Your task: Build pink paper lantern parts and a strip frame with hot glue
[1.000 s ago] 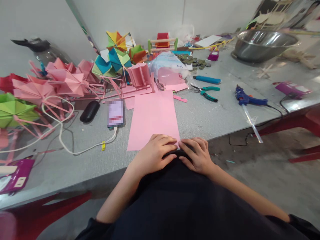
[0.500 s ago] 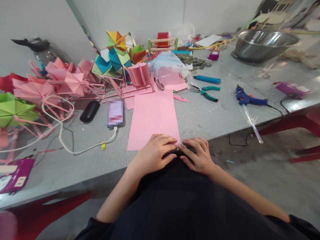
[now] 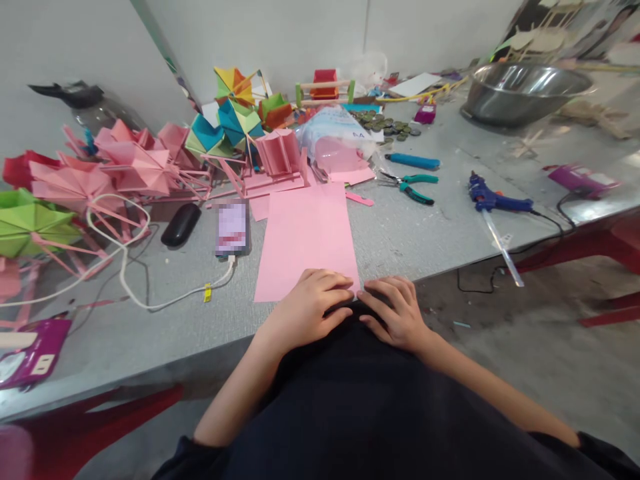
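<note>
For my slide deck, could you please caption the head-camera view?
Both hands, left hand and right hand, press the near edge of a pink paper sheet on a cluttered grey table.

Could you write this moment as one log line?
left hand: fingers on pink paper sheet near edge | right hand: same corner | phone left of sheet

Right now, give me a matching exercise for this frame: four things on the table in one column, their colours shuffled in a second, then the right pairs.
Things:
1. glue gun
2. bowl
3. sheet of paper under both hands
4. charging cable

Colours:
A. pink
B. white
C. blue
D. silver metal

Pairs: 1-C, 2-D, 3-A, 4-B
</note>
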Tool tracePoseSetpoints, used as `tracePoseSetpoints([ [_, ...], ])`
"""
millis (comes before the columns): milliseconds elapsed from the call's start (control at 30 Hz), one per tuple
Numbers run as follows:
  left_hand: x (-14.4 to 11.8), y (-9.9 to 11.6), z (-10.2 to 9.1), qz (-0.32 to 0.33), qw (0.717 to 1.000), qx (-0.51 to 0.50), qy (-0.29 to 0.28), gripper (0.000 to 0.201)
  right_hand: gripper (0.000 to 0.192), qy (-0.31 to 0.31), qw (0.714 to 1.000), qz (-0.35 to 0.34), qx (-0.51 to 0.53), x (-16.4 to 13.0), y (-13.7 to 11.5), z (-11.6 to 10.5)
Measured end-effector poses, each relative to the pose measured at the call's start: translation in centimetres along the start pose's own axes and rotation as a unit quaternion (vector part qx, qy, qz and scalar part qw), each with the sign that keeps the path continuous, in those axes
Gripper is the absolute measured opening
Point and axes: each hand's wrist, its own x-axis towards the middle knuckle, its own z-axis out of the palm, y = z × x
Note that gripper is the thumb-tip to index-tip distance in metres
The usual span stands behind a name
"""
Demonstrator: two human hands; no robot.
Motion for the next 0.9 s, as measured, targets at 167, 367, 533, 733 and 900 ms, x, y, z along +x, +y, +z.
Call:
tracePoseSetpoints([
  [167, 0.0, 0.0, 0.0, -0.004, 1.0, -0.004, -0.001, 0.022, 0.045, 0.007, 1.0, -0.001, 0.011, -0.3, 0.2, 0.2],
  [367, -0.1, 0.0, 0.0, -0.004, 1.0, -0.001, -0.003, 0.022, 0.052, 0.023, 0.999, -0.005, 0.022, -0.7, 0.4, 0.5],
  [533, -0.2, -0.1, 0.1, 0.003, 1.0, 0.004, -0.001, 0.023, 0.05, 0.034, 0.999, -0.018, 0.024, -0.9, 0.6, 0.5],
  [733, -0.3, -0.5, 0.6, 0.022, 0.999, 0.034, 0.014, 0.018, 0.05, 0.052, 0.998, -0.029, 0.039, -1.2, 1.0, 0.9],
  [900, -0.2, -0.1, 0.8, 0.027, 0.997, 0.065, 0.018, 0.017, 0.053, 0.099, 0.993, -0.047, 0.052, -1.5, 1.3, 0.6],
])
